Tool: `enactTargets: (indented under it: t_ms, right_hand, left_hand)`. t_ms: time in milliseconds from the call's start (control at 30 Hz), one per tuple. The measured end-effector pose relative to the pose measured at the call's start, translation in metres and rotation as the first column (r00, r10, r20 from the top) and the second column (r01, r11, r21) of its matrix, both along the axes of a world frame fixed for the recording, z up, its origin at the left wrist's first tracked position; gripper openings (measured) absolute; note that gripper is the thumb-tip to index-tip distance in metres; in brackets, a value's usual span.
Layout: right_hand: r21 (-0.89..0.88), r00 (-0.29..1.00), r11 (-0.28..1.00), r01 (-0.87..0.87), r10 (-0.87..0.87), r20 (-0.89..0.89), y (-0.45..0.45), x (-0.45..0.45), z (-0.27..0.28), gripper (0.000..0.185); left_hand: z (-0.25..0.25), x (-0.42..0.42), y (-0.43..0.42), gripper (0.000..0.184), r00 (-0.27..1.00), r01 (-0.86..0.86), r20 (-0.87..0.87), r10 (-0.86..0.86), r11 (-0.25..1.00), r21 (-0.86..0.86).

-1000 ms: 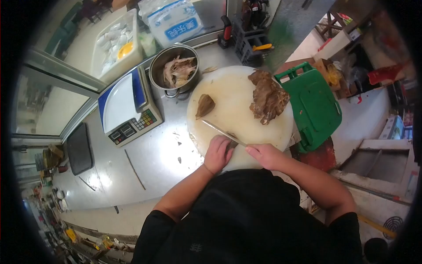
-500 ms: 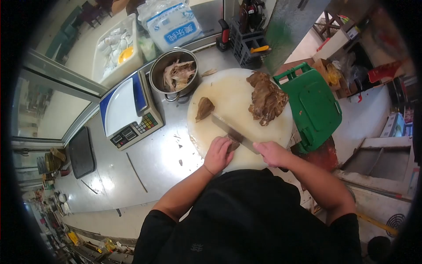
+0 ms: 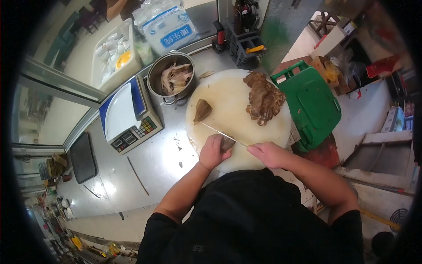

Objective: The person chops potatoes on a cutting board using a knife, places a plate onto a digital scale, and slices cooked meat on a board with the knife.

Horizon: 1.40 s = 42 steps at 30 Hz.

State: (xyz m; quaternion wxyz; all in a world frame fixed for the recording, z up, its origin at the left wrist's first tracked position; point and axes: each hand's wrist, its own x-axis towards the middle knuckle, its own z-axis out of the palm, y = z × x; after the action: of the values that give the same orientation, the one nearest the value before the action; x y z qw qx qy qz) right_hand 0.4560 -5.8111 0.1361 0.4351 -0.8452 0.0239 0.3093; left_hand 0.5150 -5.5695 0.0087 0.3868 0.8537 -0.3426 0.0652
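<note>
Meat piece: small, brown, [image 3: 227, 144] at the frame's centre, slightly low, partly hidden by fingers.
Left hand: [image 3: 212, 152] fingers curled onto that piece, gripping it.
Knife: [image 3: 220, 133] blade nearly edge-on, slanting along the piece's upper side; contact with it unclear.
Right hand: [image 3: 268, 154] closed around the knife's handle end, right of centre.
Board: round, pale, [image 3: 228, 99] beneath all these.
Brown chunk: [image 3: 202, 111] board's left, near the knife tip.
Brown slab: [image 3: 263, 99] board's upper right.
Pot: [image 3: 154, 78] upper left of the board, holding meat.
</note>
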Motion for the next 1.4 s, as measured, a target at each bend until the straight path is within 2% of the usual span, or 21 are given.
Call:
enactTargets:
  t_ms: [267, 333, 433, 500, 533, 633, 700, 733, 833, 900, 1233, 1400]
  right_hand:
    - [0.015, 0.999, 1.0, 0.017, -0.016, -0.049, 0.01, 0.006, -0.012, 0.048]
    - [0.043, 0.999, 0.998, 0.051, -0.052, 0.01, 0.011, -0.002, -0.023, 0.047]
    - [0.09, 0.993, 0.994, 0.067, -0.075, 0.087, 0.008, -0.009, -0.032, 0.046]
    - [0.095, 0.993, 0.992, 0.081, -0.088, 0.073, 0.004, -0.011, -0.035, 0.046]
    - [0.098, 0.994, 0.991, 0.092, -0.098, 0.057, 0.003, -0.013, -0.036, 0.046]
    - [0.069, 0.993, 0.992, 0.106, -0.109, 0.037, 0.002, -0.017, -0.027, 0.047]
    - [0.053, 0.995, 0.995, 0.087, -0.09, 0.042, 0.001, -0.022, -0.02, 0.047]
    - [0.036, 0.996, 0.997, 0.071, -0.073, 0.044, 0.002, -0.025, -0.016, 0.047]
    - [-0.015, 0.992, 0.995, 0.098, -0.097, 0.075, 0.005, -0.039, 0.002, 0.046]
    - [-0.019, 0.993, 0.995, 0.102, -0.1, 0.067, 0.002, -0.044, 0.005, 0.045]
    - [0.077, 0.987, 0.988, 0.133, -0.139, 0.077, 0.025, -0.027, -0.003, 0.046]
    - [0.09, 0.983, 0.981, 0.172, -0.176, 0.045, 0.013, -0.032, -0.006, 0.048]
  left_hand:
    - [-0.005, 0.004, 0.005, 0.057, 0.999, -0.019, -0.038, 0.02, 0.999, 0.025]
    - [0.0, 0.004, 0.005, 0.057, 0.998, -0.023, -0.066, 0.026, 0.999, 0.036]
    - [0.01, -0.004, 0.001, 0.059, 0.989, -0.084, -0.125, 0.077, 0.995, -0.051]
    - [0.016, -0.008, -0.002, 0.061, 0.986, -0.166, 0.004, 0.167, 0.975, 0.145]
    - [0.017, -0.008, -0.004, 0.061, 0.986, -0.164, 0.003, 0.165, 0.976, 0.146]
    - [0.017, -0.012, -0.009, 0.059, 0.986, -0.147, -0.058, 0.158, 0.975, 0.168]
    - [0.013, -0.015, -0.012, 0.055, 0.955, -0.137, -0.245, 0.169, 0.98, 0.142]
    - [0.014, -0.016, -0.013, 0.055, 0.956, -0.136, -0.242, 0.168, 0.98, 0.143]
    - [0.013, -0.02, -0.017, 0.052, 0.964, -0.12, -0.228, 0.136, 0.989, 0.084]
    - [0.003, -0.025, -0.018, 0.052, 0.993, -0.097, -0.067, 0.097, 0.995, 0.002]
    - [-0.005, -0.035, -0.022, 0.054, 0.997, -0.038, 0.071, 0.041, 0.999, -0.032]
    - [-0.012, -0.026, -0.021, 0.049, 0.985, -0.005, 0.171, -0.004, 0.999, 0.052]
